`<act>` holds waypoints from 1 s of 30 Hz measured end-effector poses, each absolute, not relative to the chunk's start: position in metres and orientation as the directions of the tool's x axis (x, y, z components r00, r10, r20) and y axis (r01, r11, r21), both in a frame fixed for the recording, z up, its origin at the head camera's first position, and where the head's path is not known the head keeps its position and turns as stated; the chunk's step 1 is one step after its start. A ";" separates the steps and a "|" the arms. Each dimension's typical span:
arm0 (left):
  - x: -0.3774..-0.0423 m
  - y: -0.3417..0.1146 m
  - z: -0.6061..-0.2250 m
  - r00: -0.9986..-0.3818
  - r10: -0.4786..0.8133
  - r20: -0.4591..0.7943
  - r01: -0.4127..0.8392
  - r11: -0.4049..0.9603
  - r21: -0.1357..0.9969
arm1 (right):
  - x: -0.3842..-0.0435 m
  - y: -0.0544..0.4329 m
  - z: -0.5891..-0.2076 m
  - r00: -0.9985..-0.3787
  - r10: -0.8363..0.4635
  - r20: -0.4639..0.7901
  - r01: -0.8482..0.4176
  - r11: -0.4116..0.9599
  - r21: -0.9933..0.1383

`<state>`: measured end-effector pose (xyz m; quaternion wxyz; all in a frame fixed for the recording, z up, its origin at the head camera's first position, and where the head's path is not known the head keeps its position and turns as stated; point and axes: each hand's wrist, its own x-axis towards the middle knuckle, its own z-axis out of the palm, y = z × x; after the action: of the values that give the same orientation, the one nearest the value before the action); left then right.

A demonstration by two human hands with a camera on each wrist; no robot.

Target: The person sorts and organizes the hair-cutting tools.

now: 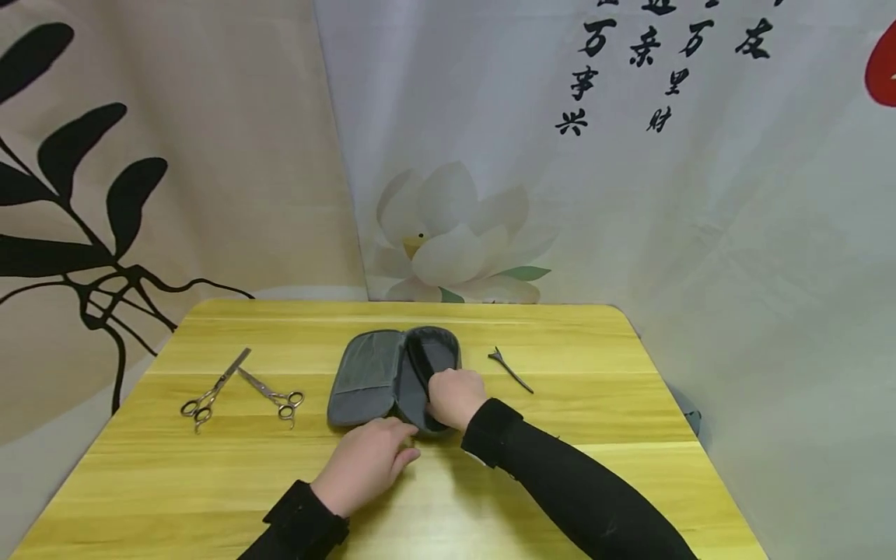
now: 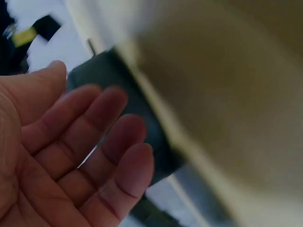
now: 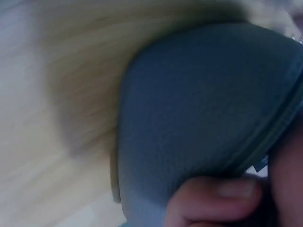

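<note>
A grey zip case [image 1: 360, 381] lies unfolded on the table, its flat lid to the left and its deeper half to the right. My right hand [image 1: 456, 398] reaches into the deeper half with curled fingers, gripping a long black object [image 1: 418, 359] that slants along the inside; its lower part is hidden by the hand. In the right wrist view the thumb [image 3: 213, 201] is close against the case's outer wall [image 3: 199, 104]. My left hand [image 1: 371, 459] is at the case's front edge, its fingers loosely bent with nothing between them, also seen in the left wrist view.
Two pairs of hairdressing scissors lie left of the case: one pair [image 1: 222, 383] further left, another pair [image 1: 269, 392] nearer. A dark hair clip [image 1: 509, 369] lies to its right. Behind the wooden table [image 1: 560, 490] hangs a printed cloth [image 1: 455, 93].
</note>
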<state>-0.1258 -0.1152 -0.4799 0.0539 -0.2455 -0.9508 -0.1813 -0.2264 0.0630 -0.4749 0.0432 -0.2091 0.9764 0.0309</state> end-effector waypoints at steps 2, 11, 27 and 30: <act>-0.130 -0.112 -0.487 -0.863 0.479 0.161 0.505 0.804 0.314 | -0.231 0.061 -0.477 -0.919 -0.377 -0.116 -0.382 0.924 0.029; -0.135 -0.103 -0.494 -0.854 0.405 0.327 0.501 0.811 0.302 | -0.247 0.085 -0.463 -0.883 -0.373 -0.286 -0.249 0.887 -0.389; -0.137 -0.100 -0.490 -0.845 0.422 0.328 0.518 0.799 0.305 | -0.228 0.087 -0.452 -0.867 -0.481 -0.134 -0.292 0.706 -0.645; -0.136 -0.101 -0.491 -0.854 0.403 0.329 0.504 0.797 0.333 | -0.224 0.080 -0.459 -0.876 -0.477 -0.073 -0.385 0.782 -0.491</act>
<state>-0.1360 -0.1010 -0.4907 0.1217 -0.2413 -0.9399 -0.2086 -0.2240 0.0802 -0.4587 0.0972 -0.2296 0.9388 -0.2377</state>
